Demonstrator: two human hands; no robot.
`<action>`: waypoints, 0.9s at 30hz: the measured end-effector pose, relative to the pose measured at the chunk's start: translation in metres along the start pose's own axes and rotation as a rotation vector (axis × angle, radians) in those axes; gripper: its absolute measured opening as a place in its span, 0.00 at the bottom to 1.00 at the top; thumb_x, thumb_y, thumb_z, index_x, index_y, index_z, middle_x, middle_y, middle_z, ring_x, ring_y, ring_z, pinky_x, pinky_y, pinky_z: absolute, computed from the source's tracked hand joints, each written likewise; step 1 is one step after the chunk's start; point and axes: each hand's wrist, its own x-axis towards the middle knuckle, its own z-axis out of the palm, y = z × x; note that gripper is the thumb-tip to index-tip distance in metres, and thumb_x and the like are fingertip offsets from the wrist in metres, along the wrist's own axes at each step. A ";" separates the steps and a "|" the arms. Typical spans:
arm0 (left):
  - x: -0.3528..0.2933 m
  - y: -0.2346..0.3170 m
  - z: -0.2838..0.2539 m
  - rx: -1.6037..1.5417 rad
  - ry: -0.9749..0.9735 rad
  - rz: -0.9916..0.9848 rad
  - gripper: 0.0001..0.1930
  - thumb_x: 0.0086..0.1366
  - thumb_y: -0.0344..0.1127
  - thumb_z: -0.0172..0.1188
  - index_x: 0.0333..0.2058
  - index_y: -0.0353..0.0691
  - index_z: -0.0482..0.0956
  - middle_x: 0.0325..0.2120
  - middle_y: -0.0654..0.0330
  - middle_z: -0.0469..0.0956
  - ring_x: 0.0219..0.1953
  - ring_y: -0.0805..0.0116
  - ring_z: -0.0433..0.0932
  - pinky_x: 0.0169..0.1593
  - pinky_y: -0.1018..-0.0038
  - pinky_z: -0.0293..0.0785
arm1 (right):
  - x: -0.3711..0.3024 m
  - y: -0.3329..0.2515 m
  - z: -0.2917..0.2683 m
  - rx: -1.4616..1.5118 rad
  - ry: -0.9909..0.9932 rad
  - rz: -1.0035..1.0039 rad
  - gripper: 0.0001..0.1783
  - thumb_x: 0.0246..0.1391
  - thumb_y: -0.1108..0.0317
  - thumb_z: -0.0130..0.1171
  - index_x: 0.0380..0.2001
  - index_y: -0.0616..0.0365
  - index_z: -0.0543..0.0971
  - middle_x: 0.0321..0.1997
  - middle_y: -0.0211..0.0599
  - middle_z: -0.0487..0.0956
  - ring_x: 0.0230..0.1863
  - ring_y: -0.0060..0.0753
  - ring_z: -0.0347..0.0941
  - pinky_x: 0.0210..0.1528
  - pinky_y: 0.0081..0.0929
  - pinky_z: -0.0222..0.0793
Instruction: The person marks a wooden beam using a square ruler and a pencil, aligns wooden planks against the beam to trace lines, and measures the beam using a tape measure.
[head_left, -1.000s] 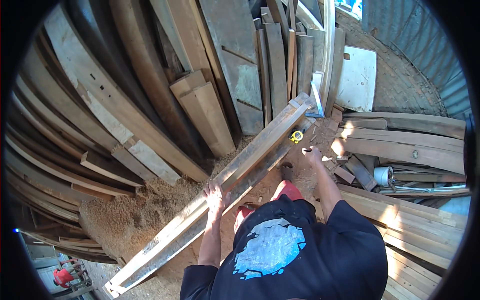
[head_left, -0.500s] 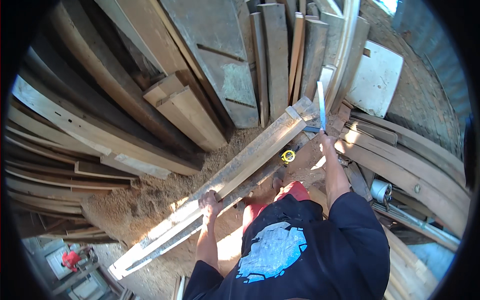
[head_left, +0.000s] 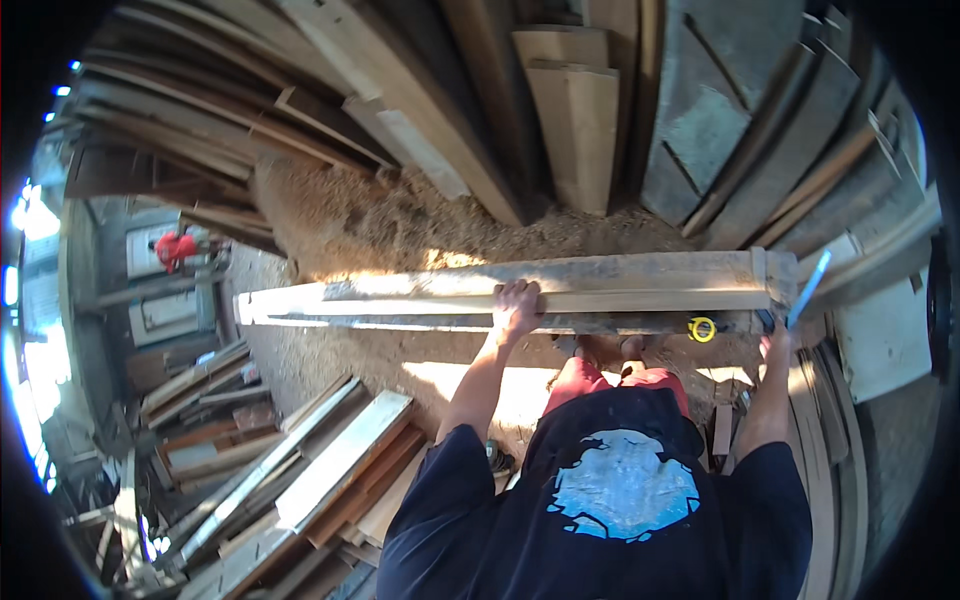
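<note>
A long pale wooden board [head_left: 640,301] lies lengthwise on a narrow plank bench [head_left: 620,272] in front of me. My left hand [head_left: 517,305] grips the board near its middle, fingers curled over its far edge. At the bench's right end my right hand [head_left: 776,346] is closed round the lower end of a flat metal strip [head_left: 808,290], which points up and away, tilted right. Its exact kind is unclear. Beside that hand a small dark blue piece [head_left: 766,319] shows at the bench end. A yellow tape measure [head_left: 703,329] rests on the bench's near side.
Planks [head_left: 570,130] lean along the far side above sawdust-covered ground [head_left: 350,220]. Stacked timber [head_left: 340,460] lies at the near left, with more boards [head_left: 825,450] at the right. A pale panel [head_left: 880,335] stands far right. Another person in red [head_left: 175,252] is at the far left.
My view has turned, so the bench now runs level across it. My right hand has brought the metal strip closer to the bench's end. My left hand still grips the board.
</note>
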 end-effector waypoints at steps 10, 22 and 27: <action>-0.012 -0.004 -0.007 0.056 -0.075 -0.041 0.15 0.47 0.39 0.68 0.35 0.47 0.80 0.34 0.58 0.80 0.44 0.55 0.78 0.49 0.56 0.70 | -0.052 -0.027 -0.017 0.065 0.032 -0.116 0.17 0.62 0.52 0.58 0.47 0.50 0.77 0.38 0.30 0.83 0.32 0.26 0.77 0.32 0.31 0.68; -0.010 -0.011 -0.009 0.009 -0.105 -0.031 0.15 0.47 0.36 0.70 0.35 0.48 0.80 0.34 0.59 0.80 0.45 0.55 0.78 0.50 0.57 0.69 | -0.223 -0.044 0.037 -0.068 -0.207 -0.786 0.15 0.54 0.60 0.71 0.29 0.54 0.74 0.24 0.30 0.74 0.26 0.29 0.72 0.32 0.30 0.71; -0.013 -0.014 -0.005 0.017 -0.065 -0.003 0.13 0.47 0.36 0.69 0.34 0.48 0.80 0.32 0.59 0.79 0.41 0.55 0.78 0.47 0.57 0.71 | -0.275 0.011 0.085 -0.527 0.168 -0.971 0.24 0.46 0.59 0.75 0.39 0.61 0.75 0.31 0.40 0.78 0.33 0.42 0.75 0.40 0.38 0.72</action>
